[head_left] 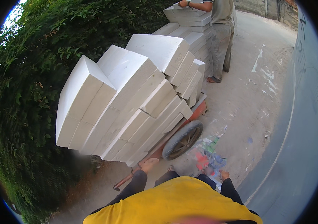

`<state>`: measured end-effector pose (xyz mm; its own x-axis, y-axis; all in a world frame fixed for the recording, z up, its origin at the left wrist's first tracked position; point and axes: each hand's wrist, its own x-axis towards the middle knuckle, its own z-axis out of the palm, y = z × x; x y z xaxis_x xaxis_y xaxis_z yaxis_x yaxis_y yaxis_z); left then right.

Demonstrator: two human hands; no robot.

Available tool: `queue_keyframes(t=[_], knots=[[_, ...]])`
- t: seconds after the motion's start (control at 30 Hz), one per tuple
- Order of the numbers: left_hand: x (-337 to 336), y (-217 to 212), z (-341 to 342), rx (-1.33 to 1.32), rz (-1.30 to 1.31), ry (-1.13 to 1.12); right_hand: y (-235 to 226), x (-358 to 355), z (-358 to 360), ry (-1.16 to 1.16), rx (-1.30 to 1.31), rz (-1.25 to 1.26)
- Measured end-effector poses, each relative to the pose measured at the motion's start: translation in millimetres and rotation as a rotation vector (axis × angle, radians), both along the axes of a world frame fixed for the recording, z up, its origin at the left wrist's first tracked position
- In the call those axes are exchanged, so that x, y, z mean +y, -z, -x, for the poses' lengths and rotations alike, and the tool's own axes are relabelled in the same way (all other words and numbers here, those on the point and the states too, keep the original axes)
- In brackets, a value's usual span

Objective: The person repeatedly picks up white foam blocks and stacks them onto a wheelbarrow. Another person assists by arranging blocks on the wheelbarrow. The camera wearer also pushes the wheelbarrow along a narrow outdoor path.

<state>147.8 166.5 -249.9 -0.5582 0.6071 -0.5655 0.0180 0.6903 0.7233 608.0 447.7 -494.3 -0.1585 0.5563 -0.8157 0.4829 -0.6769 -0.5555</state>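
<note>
My left hand [149, 165] is by the near end of a two-wheeled-looking cart, just under the lowest white blocks; its fingers look stretched out, with no grip visible. A rusty cart handle [123, 182] sticks out beside my left wrist. The cart's red frame [159, 151] carries a tall load of white foam-like blocks [129, 71], stacked in tilted layers. One black tyre [183, 140] with a spoked rim shows on the cart's right side. My right hand [224, 174] hangs at my right side, away from the cart, its fingers curled with nothing visible in them.
Another person [220, 33] stands at the far end, one hand on a further stack of white blocks [189, 16]. A dense green hedge [28, 93] lines the left. Coloured litter [209, 158] lies on the dusty ground [241, 112]. A grey wall [308, 123] runs along the right.
</note>
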Motion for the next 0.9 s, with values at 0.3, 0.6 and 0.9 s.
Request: queue_keyframes(t=[0.3, 0.6, 0.9], knots=[[-89, 25, -61, -0.384, 0.417, -0.295, -12, -31, -49, 0.135, -0.037, 0.113], [-47, 32, -78, -0.156, 0.154, -0.32, -78, 114, 50, -0.268, -0.02, -0.08], [-81, 86, -83, -0.197, 0.117, -0.526, -154, 144, 141, -0.493, 0.003, -0.159]])
